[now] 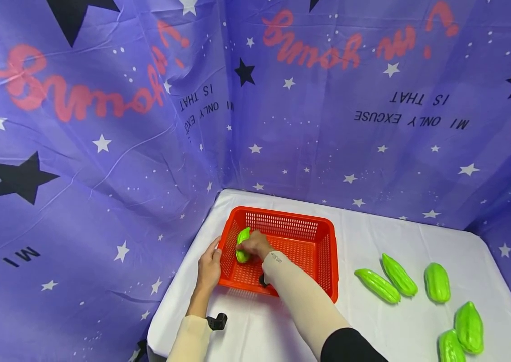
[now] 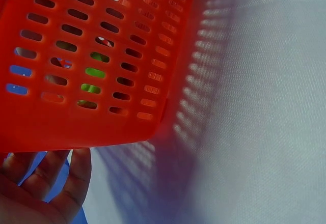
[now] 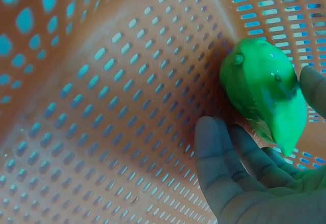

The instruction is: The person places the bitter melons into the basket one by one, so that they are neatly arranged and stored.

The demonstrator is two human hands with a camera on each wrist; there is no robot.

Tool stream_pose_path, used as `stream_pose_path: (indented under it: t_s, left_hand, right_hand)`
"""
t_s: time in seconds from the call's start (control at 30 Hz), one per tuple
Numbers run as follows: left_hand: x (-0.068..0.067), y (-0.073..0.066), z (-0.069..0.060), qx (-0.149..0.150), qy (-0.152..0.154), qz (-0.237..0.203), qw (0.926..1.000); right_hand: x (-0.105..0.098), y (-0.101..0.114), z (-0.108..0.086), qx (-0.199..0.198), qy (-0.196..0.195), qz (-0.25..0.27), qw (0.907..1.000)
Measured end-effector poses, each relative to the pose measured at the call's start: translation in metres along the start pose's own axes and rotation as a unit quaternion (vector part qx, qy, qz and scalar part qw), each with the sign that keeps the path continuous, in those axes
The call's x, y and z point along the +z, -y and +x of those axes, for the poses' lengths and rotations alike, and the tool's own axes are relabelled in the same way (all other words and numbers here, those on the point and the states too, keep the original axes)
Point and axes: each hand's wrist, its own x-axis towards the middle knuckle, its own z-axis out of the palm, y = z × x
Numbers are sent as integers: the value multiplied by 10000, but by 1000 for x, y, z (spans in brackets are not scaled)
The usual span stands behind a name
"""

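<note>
A red plastic basket (image 1: 301,217) with slotted walls stands on the table. My left hand (image 1: 209,269) holds its left rim; in the left wrist view, the fingers (image 2: 79,175) meet the basket's edge. Inside the basket, toward its left wall, my right hand (image 1: 255,245) holds a ridged green gourd (image 1: 243,236). The right wrist view shows the thumb (image 3: 311,89) against one side of the gourd (image 3: 262,86) and the other fingers bent beneath it, with the nearest fingertip apart from it. Green also shows through the basket's slots in the left wrist view.
To the right of the basket, several more green gourds (image 1: 437,282) lie on the white-covered table (image 1: 373,241). Purple cloth (image 1: 305,141) printed with stars and lettering hangs along the table's back and sides.
</note>
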Motion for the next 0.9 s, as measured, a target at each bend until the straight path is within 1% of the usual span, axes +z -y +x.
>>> stream_pose_path:
  t_s: [0.17,0.23,0.4,0.5,0.67,0.8,0.9]
  left_hand:
    - [1,0,-1,-47,99,20,9999]
    - [0,0,-1,-70,124,14,9999]
    - [-2,-1,0,-113,129,24,9999]
    - [0,0,1,-112,167,74,9998]
    - [-1,0,1,-172,187,76,9996]
    - [-2,0,1,-128,153,65,9998]
    - [-2,0,1,-115,183,88,9997]
  right_hand:
    - [-6,1,-4,-85,37,-51,9999]
    - [-7,1,-4,-213,24,-182,9996]
    - [-15,8,-8,-549,-70,-836,9950]
    - [-26,11,-16,-665,-114,-1102,9916]
    - [-44,11,-29,-861,-163,-1203,9889]
    - [-58,8,-39,-1004,-351,-1290,9859]
    - [-69,3,-46,-1055,-500,-1339,9841]
